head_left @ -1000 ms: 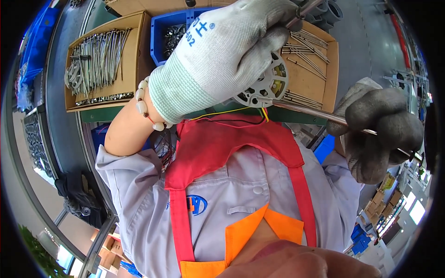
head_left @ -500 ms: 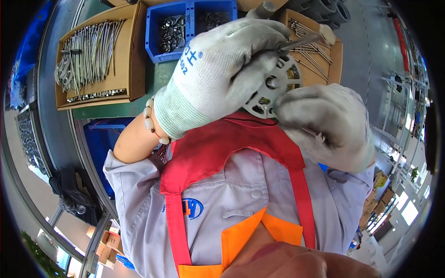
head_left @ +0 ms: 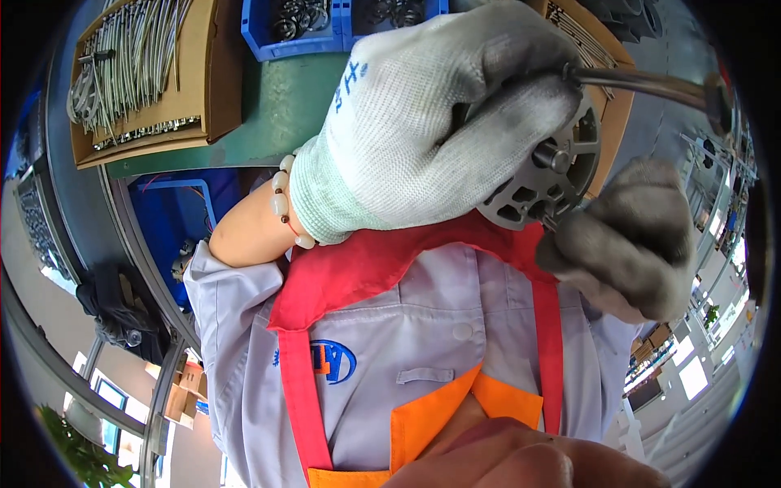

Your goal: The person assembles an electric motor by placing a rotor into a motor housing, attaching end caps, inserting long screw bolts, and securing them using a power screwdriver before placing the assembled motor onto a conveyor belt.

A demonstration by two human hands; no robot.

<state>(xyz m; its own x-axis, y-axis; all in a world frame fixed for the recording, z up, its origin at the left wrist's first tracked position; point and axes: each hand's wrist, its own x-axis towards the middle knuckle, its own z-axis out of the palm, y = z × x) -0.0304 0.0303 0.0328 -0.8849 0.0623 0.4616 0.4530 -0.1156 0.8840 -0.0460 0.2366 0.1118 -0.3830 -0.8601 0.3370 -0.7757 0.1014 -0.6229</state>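
My left hand point(head_left: 455, 122), in a white knit glove with dark-smudged fingers, is closed around a round slotted metal disc point(head_left: 521, 191) with a short shaft at its centre. From the left fingers a dark metal rod point(head_left: 634, 78) sticks out to the right, ending in a blurred blunt piece. My right hand point(head_left: 630, 236), gloved and heavily soiled, is curled closed beside the disc's lower right rim. A thin metal bit shows at its fingertips against the disc. What the right fingers grip is mostly hidden and blurred by motion.
On the green bench point(head_left: 277, 106) stands a cardboard box point(head_left: 220, 89) of long metal rods. Blue bins point(head_left: 305, 47) with small metal rings sit at the back. Another cardboard box point(head_left: 614, 122) with rods is behind the disc. A blue crate point(head_left: 167, 215) sits under the bench.
Both hands and the disc have shifted to the right in the picture. The rod now points further right and shows longer. The right hand has turned and moved slightly down along the disc.
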